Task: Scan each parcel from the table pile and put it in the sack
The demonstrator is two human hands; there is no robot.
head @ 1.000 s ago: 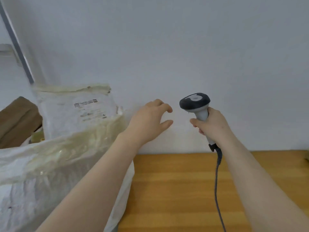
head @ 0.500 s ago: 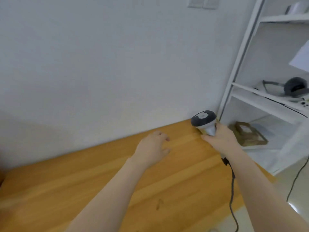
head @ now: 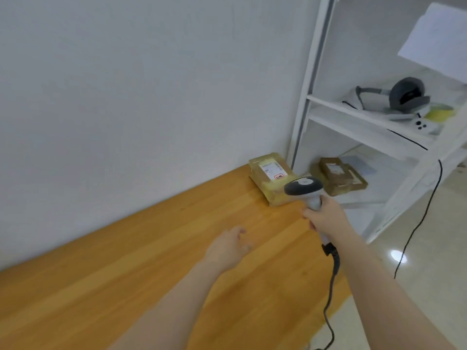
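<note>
Newly visible, parcel [head: 270, 181] lies beyond scanner [head: 304, 189] gripped by right hand [head: 326, 215]; left hand [head: 227, 247] relaxed.

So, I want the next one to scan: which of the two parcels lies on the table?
The yellow-taped parcel at the far end of the table; the brown parcel lies on the white shelf.

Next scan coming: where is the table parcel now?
Head view: the parcel lies at the table's far right corner by the wall, just beyond the scanner held in the right hand.
</note>
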